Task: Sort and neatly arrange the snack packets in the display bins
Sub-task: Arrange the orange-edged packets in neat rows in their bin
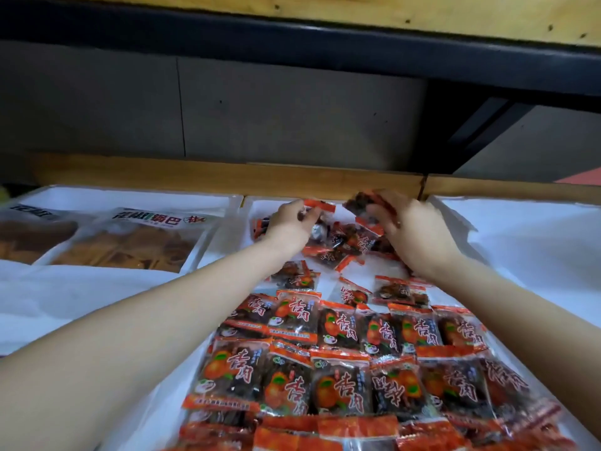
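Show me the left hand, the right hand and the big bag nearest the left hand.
left hand point(291, 222), head view, back of the hand
right hand point(413, 232), head view, back of the hand
big bag point(130, 249), head view, its clear front

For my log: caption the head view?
Left hand and right hand each grip snack packets at the middle bin's far end, beyond neat rows.

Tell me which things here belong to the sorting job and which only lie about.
Job: left hand pinching an orange packet; right hand gripping dark packets; loose packets; neat rows; middle bin.
Lying about: large snack bags; right bin; wooden ledge.
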`<move>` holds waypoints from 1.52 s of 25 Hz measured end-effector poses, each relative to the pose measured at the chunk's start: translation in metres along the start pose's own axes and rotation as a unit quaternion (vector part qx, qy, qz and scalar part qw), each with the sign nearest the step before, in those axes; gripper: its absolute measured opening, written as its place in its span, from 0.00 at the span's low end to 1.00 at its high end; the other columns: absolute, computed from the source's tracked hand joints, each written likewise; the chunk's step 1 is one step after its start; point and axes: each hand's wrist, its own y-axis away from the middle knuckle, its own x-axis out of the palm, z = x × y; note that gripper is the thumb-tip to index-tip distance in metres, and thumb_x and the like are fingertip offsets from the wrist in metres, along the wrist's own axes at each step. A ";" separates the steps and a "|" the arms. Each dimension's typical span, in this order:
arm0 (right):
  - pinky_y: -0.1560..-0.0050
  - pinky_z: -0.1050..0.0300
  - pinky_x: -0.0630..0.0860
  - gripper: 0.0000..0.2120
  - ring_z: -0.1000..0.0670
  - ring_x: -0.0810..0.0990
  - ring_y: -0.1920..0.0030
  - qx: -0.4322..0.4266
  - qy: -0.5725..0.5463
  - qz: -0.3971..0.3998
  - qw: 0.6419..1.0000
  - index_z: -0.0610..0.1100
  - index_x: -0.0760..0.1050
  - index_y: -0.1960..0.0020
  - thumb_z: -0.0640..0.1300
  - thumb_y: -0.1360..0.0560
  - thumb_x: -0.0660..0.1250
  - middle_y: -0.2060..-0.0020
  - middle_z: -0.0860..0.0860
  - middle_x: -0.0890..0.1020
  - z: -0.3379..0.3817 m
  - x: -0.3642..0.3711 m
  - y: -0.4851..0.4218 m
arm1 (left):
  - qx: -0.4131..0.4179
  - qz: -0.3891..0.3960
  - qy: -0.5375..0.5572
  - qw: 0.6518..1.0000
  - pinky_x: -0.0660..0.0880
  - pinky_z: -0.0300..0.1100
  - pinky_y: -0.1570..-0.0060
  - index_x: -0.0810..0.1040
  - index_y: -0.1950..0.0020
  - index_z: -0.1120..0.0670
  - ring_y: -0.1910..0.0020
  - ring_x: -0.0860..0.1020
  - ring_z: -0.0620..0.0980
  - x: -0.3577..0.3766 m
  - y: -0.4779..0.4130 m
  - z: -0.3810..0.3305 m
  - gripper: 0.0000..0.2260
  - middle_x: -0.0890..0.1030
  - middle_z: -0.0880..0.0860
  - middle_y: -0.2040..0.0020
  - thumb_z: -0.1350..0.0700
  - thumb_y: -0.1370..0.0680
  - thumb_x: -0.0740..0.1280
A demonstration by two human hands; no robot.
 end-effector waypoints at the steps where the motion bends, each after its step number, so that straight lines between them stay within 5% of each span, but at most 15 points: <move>1: 0.60 0.51 0.74 0.13 0.39 0.80 0.56 -0.019 0.005 -0.021 1.000 0.46 0.74 0.39 0.48 0.20 0.59 0.54 0.43 0.83 0.014 -0.004 0.001 | -0.044 0.000 0.094 0.995 0.72 0.42 0.44 0.74 0.35 0.53 0.45 0.77 0.53 -0.001 0.006 -0.004 0.15 0.79 0.53 0.43 0.48 0.18 0.59; 3: 0.57 0.51 0.73 0.15 0.39 0.80 0.52 -0.048 -0.002 -0.005 0.999 0.49 0.72 0.34 0.48 0.20 0.57 0.51 0.43 0.83 0.040 -0.008 0.005 | -0.140 0.001 0.271 0.952 0.75 0.53 0.41 0.72 0.33 0.54 0.44 0.79 0.56 -0.008 0.019 -0.016 0.19 0.79 0.56 0.40 0.44 0.18 0.57; 6: 0.35 0.64 0.60 0.23 0.47 0.64 0.29 -0.092 -0.089 0.139 0.982 0.45 0.54 0.24 0.46 0.18 0.53 0.28 0.45 0.64 0.068 -0.002 0.017 | -0.202 0.054 0.451 0.868 0.81 0.44 0.63 0.76 0.44 0.57 0.66 0.82 0.49 -0.034 0.037 -0.033 0.17 0.82 0.55 0.57 0.44 0.19 0.59; 8: 0.33 0.76 0.46 0.25 0.58 0.50 0.25 -0.097 -0.194 0.192 0.957 0.45 0.47 0.23 0.45 0.18 0.51 0.24 0.51 0.53 0.079 0.000 0.023 | -0.160 0.114 0.420 0.886 0.80 0.41 0.61 0.77 0.45 0.57 0.65 0.81 0.46 -0.052 0.048 -0.035 0.12 0.81 0.53 0.57 0.50 0.20 0.64; 9: 0.35 0.79 0.46 0.24 0.62 0.51 0.27 -0.081 -0.250 0.191 0.946 0.46 0.49 0.23 0.45 0.18 0.50 0.25 0.54 0.56 0.083 -0.002 0.024 | -0.136 0.120 0.395 0.900 0.80 0.42 0.57 0.77 0.44 0.58 0.61 0.82 0.47 -0.058 0.052 -0.034 0.10 0.82 0.54 0.55 0.53 0.21 0.65; 12: 0.44 0.80 0.64 0.19 0.64 0.68 0.37 0.015 -0.376 0.139 0.916 0.46 0.62 0.28 0.39 0.19 0.52 0.35 0.58 0.69 0.083 0.006 0.013 | -0.125 0.077 0.347 0.926 0.78 0.48 0.46 0.74 0.38 0.59 0.51 0.81 0.53 -0.080 0.057 -0.021 0.12 0.82 0.57 0.47 0.57 0.20 0.64; 14: 0.53 0.76 0.71 0.16 0.56 0.75 0.41 0.049 -0.326 0.143 0.933 0.42 0.68 0.34 0.34 0.20 0.54 0.39 0.51 0.75 0.072 0.028 0.001 | -0.121 0.048 0.318 0.939 0.77 0.46 0.45 0.74 0.38 0.56 0.51 0.81 0.50 -0.095 0.056 -0.010 0.11 0.82 0.55 0.46 0.57 0.20 0.64; 16: 0.51 0.73 0.69 0.15 0.51 0.75 0.39 0.050 -0.217 0.228 0.948 0.40 0.71 0.35 0.36 0.21 0.57 0.39 0.47 0.77 0.060 0.056 -0.008 | -0.111 0.027 0.291 0.950 0.76 0.43 0.47 0.75 0.41 0.53 0.54 0.80 0.47 -0.108 0.053 0.005 0.08 0.82 0.52 0.48 0.57 0.20 0.64; 19: 0.38 0.60 0.66 0.22 0.46 0.70 0.33 0.077 -0.117 0.376 0.916 0.42 0.63 0.28 0.47 0.20 0.60 0.32 0.45 0.70 0.052 0.090 -0.012 | -0.106 0.016 0.244 0.964 0.74 0.51 0.39 0.75 0.47 0.47 0.47 0.79 0.48 -0.121 0.052 0.024 0.04 0.81 0.49 0.46 0.55 0.21 0.65; 22: 0.39 0.58 0.67 0.32 0.45 0.69 0.34 0.098 -0.065 0.417 0.901 0.41 0.56 0.26 0.52 0.24 0.64 0.30 0.45 0.67 0.062 0.107 -0.019 | -0.097 0.018 0.219 0.971 0.70 0.55 0.35 0.74 0.47 0.46 0.42 0.78 0.50 -0.130 0.050 0.039 0.05 0.80 0.49 0.44 0.53 0.21 0.66; 25: 0.44 0.58 0.68 0.35 0.45 0.70 0.35 0.151 -0.077 0.388 0.906 0.40 0.62 0.28 0.49 0.29 0.72 0.35 0.45 0.70 0.072 0.109 -0.029 | -0.095 0.024 0.211 0.973 0.69 0.52 0.34 0.73 0.45 0.46 0.41 0.77 0.49 -0.134 0.052 0.044 0.06 0.80 0.48 0.43 0.52 0.21 0.65; 30: 0.49 0.58 0.70 0.21 0.49 0.76 0.46 0.146 -0.071 0.345 0.924 0.39 0.74 0.42 0.49 0.30 0.73 0.44 0.46 0.78 0.084 0.094 -0.028 | -0.119 0.011 0.248 0.961 0.72 0.55 0.36 0.73 0.45 0.45 0.43 0.79 0.50 -0.136 0.064 0.036 0.05 0.80 0.49 0.44 0.53 0.20 0.64; 33: 0.58 0.62 0.69 0.16 0.51 0.75 0.57 0.177 -0.146 0.201 0.952 0.40 0.76 0.46 0.48 0.29 0.72 0.53 0.46 0.81 0.092 0.071 -0.027 | -0.138 -0.023 0.301 0.943 0.79 0.53 0.49 0.73 0.46 0.49 0.54 0.82 0.51 -0.141 0.076 0.024 0.03 0.80 0.52 0.47 0.55 0.19 0.63; 38: 0.58 0.54 0.79 0.13 0.48 0.82 0.61 0.202 -0.407 0.088 0.886 0.40 0.77 0.44 0.45 0.25 0.68 0.59 0.47 0.83 0.131 0.008 -0.021 | -0.178 -0.063 0.333 0.924 0.81 0.51 0.55 0.67 0.35 0.55 0.61 0.83 0.51 -0.137 0.103 0.007 0.12 0.78 0.57 0.43 0.53 0.18 0.59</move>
